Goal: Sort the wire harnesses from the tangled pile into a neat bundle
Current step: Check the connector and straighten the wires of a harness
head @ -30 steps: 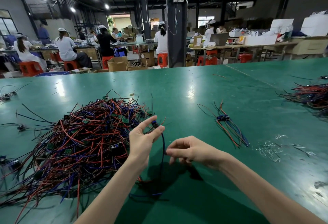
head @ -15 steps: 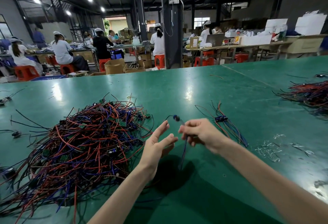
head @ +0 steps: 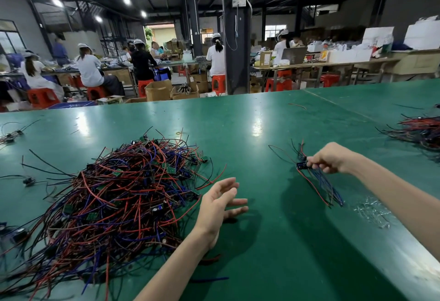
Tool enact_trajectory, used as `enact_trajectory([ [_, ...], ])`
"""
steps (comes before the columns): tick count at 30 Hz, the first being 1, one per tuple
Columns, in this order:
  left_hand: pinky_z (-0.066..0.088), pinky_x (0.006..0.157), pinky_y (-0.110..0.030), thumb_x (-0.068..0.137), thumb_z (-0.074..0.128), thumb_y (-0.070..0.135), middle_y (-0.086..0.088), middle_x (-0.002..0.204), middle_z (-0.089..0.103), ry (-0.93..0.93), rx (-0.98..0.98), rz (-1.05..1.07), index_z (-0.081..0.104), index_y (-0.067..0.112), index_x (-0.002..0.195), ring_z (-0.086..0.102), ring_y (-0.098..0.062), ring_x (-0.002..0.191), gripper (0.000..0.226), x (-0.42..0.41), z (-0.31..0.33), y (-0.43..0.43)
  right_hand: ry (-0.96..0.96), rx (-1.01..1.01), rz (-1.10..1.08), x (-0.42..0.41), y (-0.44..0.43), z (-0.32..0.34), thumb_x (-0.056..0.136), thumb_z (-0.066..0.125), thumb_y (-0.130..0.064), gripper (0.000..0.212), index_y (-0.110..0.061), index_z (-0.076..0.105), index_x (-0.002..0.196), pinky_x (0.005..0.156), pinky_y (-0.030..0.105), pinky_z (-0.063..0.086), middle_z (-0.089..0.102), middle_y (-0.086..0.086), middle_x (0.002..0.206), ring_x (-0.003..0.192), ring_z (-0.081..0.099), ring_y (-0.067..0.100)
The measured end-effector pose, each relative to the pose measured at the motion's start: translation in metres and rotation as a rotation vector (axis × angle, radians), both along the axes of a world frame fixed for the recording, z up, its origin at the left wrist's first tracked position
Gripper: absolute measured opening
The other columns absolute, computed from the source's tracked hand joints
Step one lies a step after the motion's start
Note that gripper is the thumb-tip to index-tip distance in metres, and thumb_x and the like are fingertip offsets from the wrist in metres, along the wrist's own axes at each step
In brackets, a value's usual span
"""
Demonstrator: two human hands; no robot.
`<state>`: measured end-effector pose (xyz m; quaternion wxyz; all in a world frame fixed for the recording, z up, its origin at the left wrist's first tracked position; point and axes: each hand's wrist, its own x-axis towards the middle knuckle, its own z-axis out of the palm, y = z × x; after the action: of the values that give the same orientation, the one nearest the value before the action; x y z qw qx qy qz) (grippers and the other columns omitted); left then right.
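Observation:
A big tangled pile point(head: 119, 196) of red, blue and black wire harnesses with small green boards covers the left of the green table point(head: 262, 241). At the right of centre lies a small sorted bundle point(head: 320, 185). My right hand point(head: 329, 157) is over the bundle's top end, its fingertips pinched on a harness by its dark connector at the bundle. My left hand point(head: 220, 199) hovers empty beside the pile's right edge, fingers spread.
Another wire pile point(head: 419, 131) lies at the far right edge. Clear plastic scraps point(head: 373, 210) sit right of the bundle. Loose single harnesses point(head: 10, 135) lie at the far left. Beyond the table people sit at benches behind a dark pillar point(head: 237, 38).
My right hand took the harness from my left hand and carried it right to the sorted bundle. My left hand let go, opened and dropped back beside the pile.

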<state>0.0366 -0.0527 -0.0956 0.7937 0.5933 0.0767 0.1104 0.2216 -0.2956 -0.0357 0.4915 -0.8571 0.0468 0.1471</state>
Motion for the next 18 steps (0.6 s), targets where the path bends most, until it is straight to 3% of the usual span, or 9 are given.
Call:
enact_trajectory([
  [1, 0.058, 0.068, -0.034, 0.095, 0.052, 0.01, -0.012, 0.11, 0.066, 0.004, 0.005, 0.006, 0.067, 0.005, 0.102, 0.069, -0.024, 0.078, 0.017, -0.001, 0.001, 0.0, -0.01, -0.031, -0.007, 0.0, -0.002, -0.003, 0.089, 0.061, -0.001, 0.018, 0.006, 0.061, 0.072, 0.029, 0.01, 0.027, 0.052, 0.004, 0.038, 0.025, 0.034, 0.005],
  [3, 0.057, 0.072, -0.036, 0.096, 0.05, 0.023, -0.015, 0.101, 0.071, 0.02, 0.011, 0.009, 0.072, -0.001, 0.08, 0.07, -0.025, 0.082, 0.036, -0.001, 0.003, 0.0, -0.046, -0.105, -0.008, -0.002, -0.003, -0.008, 0.085, 0.066, -0.002, 0.015, 0.004, 0.061, 0.072, 0.03, 0.012, 0.026, 0.055, 0.008, 0.044, 0.027, 0.033, 0.007],
  [6, 0.055, 0.076, -0.032, 0.098, 0.036, 0.015, -0.013, 0.091, 0.074, 0.06, 0.062, -0.018, 0.066, 0.003, 0.045, 0.07, -0.027, 0.087, 0.062, -0.004, 0.004, 0.002, -0.127, -0.307, -0.001, -0.008, 0.001, -0.008, 0.083, 0.069, -0.011, 0.018, 0.002, 0.066, 0.071, 0.036, 0.016, 0.032, 0.061, 0.01, 0.053, 0.037, 0.04, 0.015],
  [8, 0.055, 0.076, -0.028, 0.087, 0.032, 0.003, -0.019, 0.084, 0.073, 0.086, 0.086, -0.009, 0.069, 0.004, 0.047, 0.071, -0.026, 0.087, 0.055, -0.006, 0.004, 0.002, -0.201, -0.506, 0.016, -0.015, 0.008, -0.006, 0.083, 0.065, -0.018, 0.022, 0.0, 0.067, 0.071, 0.049, 0.022, 0.041, 0.063, 0.012, 0.062, 0.051, 0.052, 0.021],
  [10, 0.054, 0.077, -0.028, 0.075, 0.036, -0.001, -0.029, 0.077, 0.069, 0.109, 0.091, 0.034, 0.074, 0.002, 0.057, 0.072, -0.025, 0.083, 0.042, -0.007, 0.004, 0.0, -0.278, -0.736, 0.035, -0.026, 0.019, -0.003, 0.083, 0.059, -0.021, 0.018, -0.005, 0.058, 0.075, 0.066, 0.027, 0.044, 0.063, 0.016, 0.087, 0.075, 0.058, 0.027],
  [13, 0.047, 0.056, -0.021, 0.063, 0.047, 0.0, -0.024, 0.055, 0.065, 0.156, 0.143, 0.121, 0.068, 0.005, 0.044, 0.066, -0.021, 0.055, 0.029, -0.01, 0.004, 0.0, -0.357, -1.005, 0.081, -0.047, 0.047, 0.003, 0.087, 0.053, -0.026, 0.023, -0.01, 0.059, 0.102, 0.073, 0.029, 0.04, 0.048, 0.015, 0.12, 0.09, 0.054, 0.03],
  [15, 0.047, 0.056, -0.022, 0.058, 0.046, 0.001, -0.019, 0.045, 0.06, 0.162, 0.155, 0.164, 0.06, 0.005, 0.033, 0.061, -0.02, 0.051, 0.029, -0.01, 0.003, -0.001, -0.407, -1.041, 0.147, -0.059, 0.067, 0.007, 0.088, 0.053, -0.028, 0.029, -0.01, 0.058, 0.11, 0.071, 0.03, 0.038, 0.043, 0.014, 0.123, 0.09, 0.054, 0.028],
  [18, 0.049, 0.053, -0.02, 0.069, 0.046, -0.002, -0.019, 0.047, 0.062, 0.15, 0.148, 0.229, 0.065, 0.001, 0.041, 0.058, -0.017, 0.049, 0.034, -0.008, 0.003, 0.001, -0.499, -0.961, 0.274, -0.074, 0.099, 0.012, 0.084, 0.056, -0.028, 0.025, -0.011, 0.061, 0.101, 0.07, 0.028, 0.037, 0.052, 0.013, 0.115, 0.094, 0.056, 0.03],
])
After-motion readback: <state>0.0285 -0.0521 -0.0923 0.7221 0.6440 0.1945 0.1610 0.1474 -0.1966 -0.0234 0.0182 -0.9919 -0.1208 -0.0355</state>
